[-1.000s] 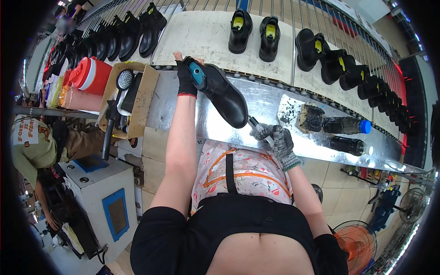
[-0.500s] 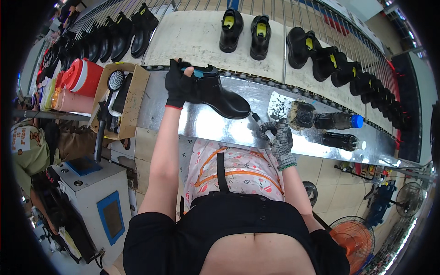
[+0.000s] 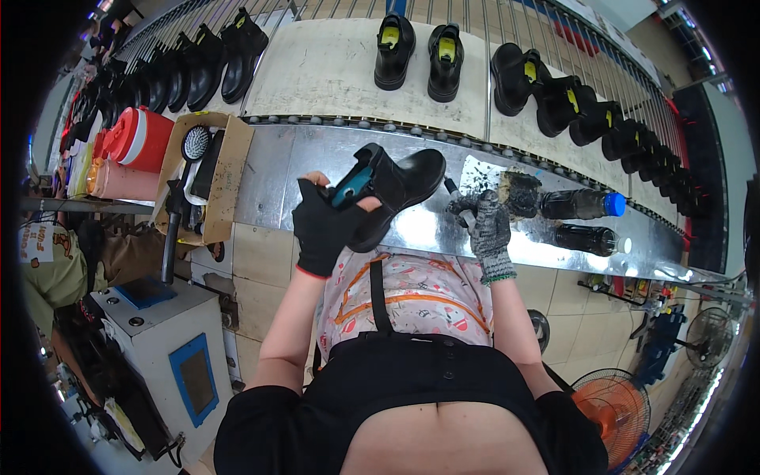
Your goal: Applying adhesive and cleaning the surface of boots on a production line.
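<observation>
A black leather shoe (image 3: 400,184) with a blue lining is tilted above the metal ledge, its toe toward the far right. My left hand (image 3: 326,226), in a black glove with bare fingertips, grips it by the heel end and the opening. My right hand (image 3: 489,229), in a grey knitted glove, is closed around a slim tool with a dark tip (image 3: 450,185); whether it is a brush or a marker I cannot make out. The tip points at the shoe's toe, a small gap apart. Beside that hand lie a stained white sheet (image 3: 477,176) and a dark, blackened pad or sponge (image 3: 522,196).
Two bottles of dark liquid, one blue-capped (image 3: 582,206) and one white-capped (image 3: 587,240), lie on the metal ledge (image 3: 269,170). Beyond runs a conveyor (image 3: 317,67) with several black shoes. A cardboard box (image 3: 229,178) with brushes and a red jug (image 3: 141,138) stand at left.
My left hand has drawn the shoe nearer and turned it, so the toe now points up and right and the opening faces me. My right hand has moved only slightly.
</observation>
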Demonstrator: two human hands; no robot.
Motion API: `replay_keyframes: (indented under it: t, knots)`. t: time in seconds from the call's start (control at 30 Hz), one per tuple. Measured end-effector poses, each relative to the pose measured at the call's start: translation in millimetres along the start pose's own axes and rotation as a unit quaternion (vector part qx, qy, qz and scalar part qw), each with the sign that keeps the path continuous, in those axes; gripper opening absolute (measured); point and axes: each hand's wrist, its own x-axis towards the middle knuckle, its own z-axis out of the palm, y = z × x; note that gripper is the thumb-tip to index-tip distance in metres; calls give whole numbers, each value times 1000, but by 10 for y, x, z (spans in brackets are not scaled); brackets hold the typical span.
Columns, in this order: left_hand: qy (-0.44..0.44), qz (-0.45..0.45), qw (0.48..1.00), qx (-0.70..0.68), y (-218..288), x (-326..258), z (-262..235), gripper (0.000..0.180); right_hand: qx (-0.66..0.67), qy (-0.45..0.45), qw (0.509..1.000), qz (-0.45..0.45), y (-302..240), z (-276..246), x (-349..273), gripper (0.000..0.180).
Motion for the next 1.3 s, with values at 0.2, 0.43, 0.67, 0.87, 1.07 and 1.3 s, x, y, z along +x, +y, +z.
replay_keyframes:
  t: [0.2, 0.43, 0.67, 0.87, 1.07, 1.3]
  knots:
    - [-114, -64, 978, -164, -68, -297, -10, 60, 51, -34, 998, -2, 128, 42, -30, 40]
    - [-168, -158, 922, -312, -118, -492, 15, 67, -53, -53, 991, -109, -154, 111, -150, 42]
    - [-249, -215, 865, -378, -251, -508, 7, 73, 30, -128, 990, 39, -90, 35, -291, 51]
    - [-295, -286, 809, -419, -124, -489, -38, 70, 41, -160, 985, 45, -148, -156, -286, 51]
    - [-306, -318, 780, -444, -6, -498, 22, 71, -190, -222, 955, -40, -390, -326, -451, 65]
    - [-266, -360, 758, -475, 182, -506, 123, 67, -272, -188, 928, -173, -607, -451, -719, 57]
